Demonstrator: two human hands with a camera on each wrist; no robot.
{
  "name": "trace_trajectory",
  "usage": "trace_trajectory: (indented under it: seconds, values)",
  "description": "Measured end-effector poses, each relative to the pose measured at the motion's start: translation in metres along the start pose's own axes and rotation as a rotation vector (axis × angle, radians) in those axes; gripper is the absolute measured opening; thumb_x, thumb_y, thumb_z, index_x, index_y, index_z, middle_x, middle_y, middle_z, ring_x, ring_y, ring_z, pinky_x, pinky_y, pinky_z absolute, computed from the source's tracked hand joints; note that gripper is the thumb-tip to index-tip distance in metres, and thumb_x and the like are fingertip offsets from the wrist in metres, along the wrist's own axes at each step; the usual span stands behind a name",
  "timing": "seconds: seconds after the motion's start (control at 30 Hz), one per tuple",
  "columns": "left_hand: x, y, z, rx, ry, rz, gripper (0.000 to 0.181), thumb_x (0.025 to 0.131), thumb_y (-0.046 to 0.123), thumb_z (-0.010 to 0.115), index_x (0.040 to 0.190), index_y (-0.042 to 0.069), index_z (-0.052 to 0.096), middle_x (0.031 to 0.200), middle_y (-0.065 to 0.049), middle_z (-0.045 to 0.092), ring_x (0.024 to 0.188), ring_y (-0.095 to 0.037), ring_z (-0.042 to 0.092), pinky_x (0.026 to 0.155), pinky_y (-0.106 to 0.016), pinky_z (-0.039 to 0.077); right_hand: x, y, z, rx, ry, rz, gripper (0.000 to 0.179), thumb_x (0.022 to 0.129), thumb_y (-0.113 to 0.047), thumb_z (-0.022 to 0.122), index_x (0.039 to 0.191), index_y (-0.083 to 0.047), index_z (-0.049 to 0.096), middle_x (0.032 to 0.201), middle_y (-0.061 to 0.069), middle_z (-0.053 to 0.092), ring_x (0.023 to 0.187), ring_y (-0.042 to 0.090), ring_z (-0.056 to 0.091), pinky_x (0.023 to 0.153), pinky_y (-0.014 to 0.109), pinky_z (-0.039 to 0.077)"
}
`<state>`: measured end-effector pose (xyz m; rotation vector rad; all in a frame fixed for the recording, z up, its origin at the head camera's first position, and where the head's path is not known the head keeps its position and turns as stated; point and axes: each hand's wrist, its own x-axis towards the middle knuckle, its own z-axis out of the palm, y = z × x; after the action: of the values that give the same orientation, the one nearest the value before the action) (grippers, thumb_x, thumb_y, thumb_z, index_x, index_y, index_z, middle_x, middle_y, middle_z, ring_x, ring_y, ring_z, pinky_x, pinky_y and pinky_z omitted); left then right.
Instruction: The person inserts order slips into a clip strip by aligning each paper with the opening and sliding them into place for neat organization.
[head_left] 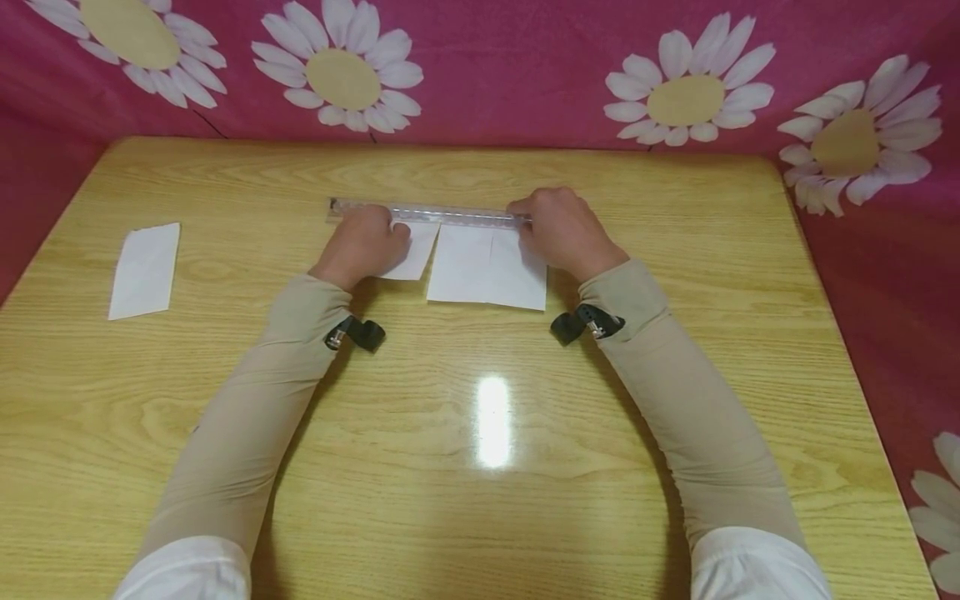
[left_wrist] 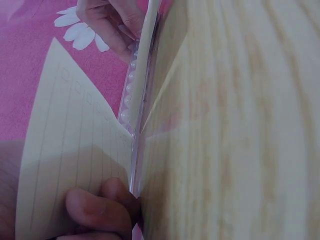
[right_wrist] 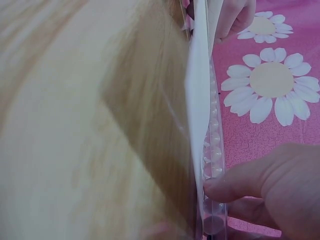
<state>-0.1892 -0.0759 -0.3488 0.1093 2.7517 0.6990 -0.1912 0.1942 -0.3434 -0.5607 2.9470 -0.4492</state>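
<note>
A long clear ruler-like plastic strip (head_left: 457, 217) lies across the far part of the table, over the top edge of white paper. My left hand (head_left: 365, 242) pinches the left paper piece (head_left: 414, 257), its fingers close by the strip's left end. Printed lines show on this raised piece (left_wrist: 65, 130) in the left wrist view. A narrow wedge-shaped gap parts it from the wider right sheet (head_left: 465, 265), which has a short vertical line near its top. My right hand (head_left: 564, 227) grips the strip's right end, thumb on its bumpy clear surface (right_wrist: 215, 145).
Another white paper piece (head_left: 146, 271) lies alone at the left of the wooden table (head_left: 420, 400). A pink cloth with daisies (head_left: 510, 75) hangs behind the far edge. Dark straps (head_left: 367, 335) stick out at both wrists.
</note>
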Motion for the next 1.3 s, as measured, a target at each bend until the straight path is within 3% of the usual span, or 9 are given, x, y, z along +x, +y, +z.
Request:
trace_trajectory:
  seconds: [0.2,0.43,0.6,0.83,1.03,1.3]
  values:
    - [0.001,0.000,0.001,-0.006,-0.001,-0.002,0.045,0.104,0.027,0.038,0.121,-0.008,0.061,0.118,-0.024,0.063,0.101,-0.034,0.057,0.096,-0.050,0.050,0.000,0.000,0.000,0.005,-0.007,0.003,0.035,0.103,-0.011,0.057,0.136,-0.013,0.068,0.127,0.018,0.073,0.099,0.029,0.065,0.093,0.045,0.056]
    - [-0.001,0.002,-0.002,0.010,-0.041,-0.024,0.055,0.105,0.033,0.039,0.138,-0.009,0.054,0.142,-0.028,0.058,0.120,-0.039,0.058,0.110,-0.054,0.047,0.001,0.000,0.000,0.009,-0.005,0.006,0.035,0.103,-0.010,0.057,0.136,-0.012,0.068,0.128,0.018,0.072,0.101,0.029,0.064,0.095,0.045,0.055]
    - [-0.002,0.003,-0.004,0.025,-0.069,-0.036,0.057,0.105,0.035,0.039,0.138,-0.008,0.054,0.140,-0.026,0.058,0.116,-0.037,0.056,0.109,-0.053,0.047,0.000,-0.001,0.000,0.010,-0.009,0.009,0.035,0.103,-0.009,0.057,0.136,-0.013,0.068,0.130,0.018,0.072,0.103,0.029,0.065,0.097,0.046,0.055]
    - [-0.006,0.002,-0.008,0.058,-0.065,-0.014,0.050,0.104,0.041,0.042,0.111,-0.004,0.062,0.105,-0.019,0.060,0.090,-0.030,0.053,0.085,-0.043,0.046,0.000,-0.001,-0.001,0.018,-0.006,0.012,0.035,0.103,-0.009,0.056,0.135,-0.012,0.069,0.131,0.018,0.071,0.101,0.029,0.064,0.096,0.046,0.055]
    - [-0.006,0.001,-0.008,0.094,-0.070,0.004,0.054,0.105,0.045,0.042,0.111,-0.005,0.062,0.107,-0.020,0.061,0.093,-0.031,0.053,0.091,-0.046,0.046,0.000,-0.002,-0.001,0.016,0.002,0.006,0.035,0.103,-0.008,0.056,0.135,-0.012,0.069,0.130,0.018,0.071,0.097,0.029,0.062,0.093,0.045,0.055]
    - [-0.010,-0.002,-0.014,0.119,-0.046,0.059,0.053,0.104,0.049,0.049,0.069,0.010,0.048,0.063,0.000,0.041,0.064,-0.020,0.044,0.069,-0.035,0.040,0.000,-0.002,-0.002,0.031,-0.011,0.017,0.036,0.103,-0.010,0.054,0.136,-0.012,0.068,0.131,0.018,0.071,0.097,0.028,0.061,0.092,0.044,0.054]
